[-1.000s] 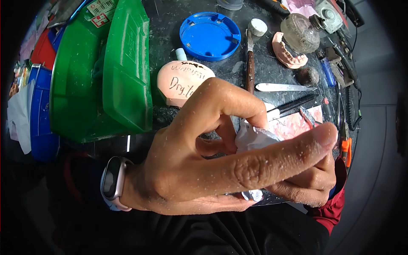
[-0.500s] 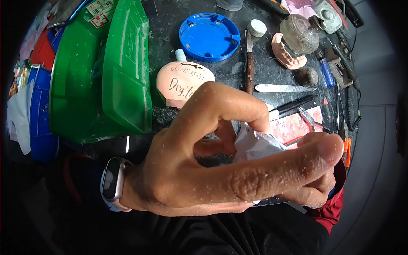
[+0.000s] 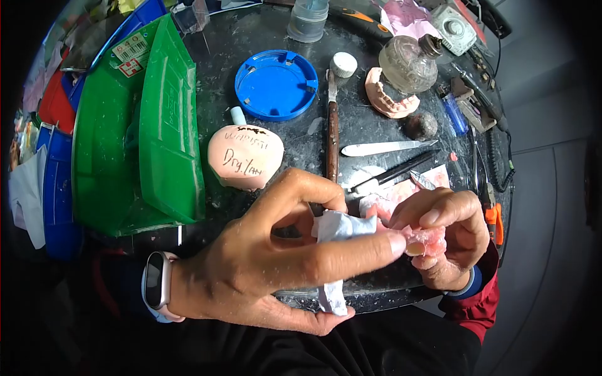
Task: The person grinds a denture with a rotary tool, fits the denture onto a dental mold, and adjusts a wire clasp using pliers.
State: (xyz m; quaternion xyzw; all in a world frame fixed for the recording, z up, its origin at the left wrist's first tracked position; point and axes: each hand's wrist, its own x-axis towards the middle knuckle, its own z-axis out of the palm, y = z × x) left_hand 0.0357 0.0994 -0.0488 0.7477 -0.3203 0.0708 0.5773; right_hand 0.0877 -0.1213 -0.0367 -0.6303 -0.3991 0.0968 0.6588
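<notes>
My left hand (image 3: pixel 251 257) is closed round a crumpled pale grey-blue sheet (image 3: pixel 342 227), whose lower end hangs down between the fingers. Its index finger reaches right and its tip meets a pink denture (image 3: pixel 429 241), on which a yellowish tooth shows. The denture sits in the closed fingers of my right hand (image 3: pixel 461 219), which hide part of it. Just beyond the hands lies a pink-stained paper (image 3: pixel 380 199). A pale pink plaster cast with handwriting (image 3: pixel 244 155) stands behind my left hand.
A green bin (image 3: pixel 169 125) stands at the left, with a blue lid (image 3: pixel 276 84) to its right. A wooden-handled knife (image 3: pixel 333 138), a scalpel (image 3: pixel 382 148), a plaster tooth model (image 3: pixel 389 97) and a glass bottle (image 3: pixel 409 62) lie or stand further back.
The view has shifted, so the bench items sit lower and further left. My left hand's index finger has drawn back left, and the denture and my right hand now show plainly.
</notes>
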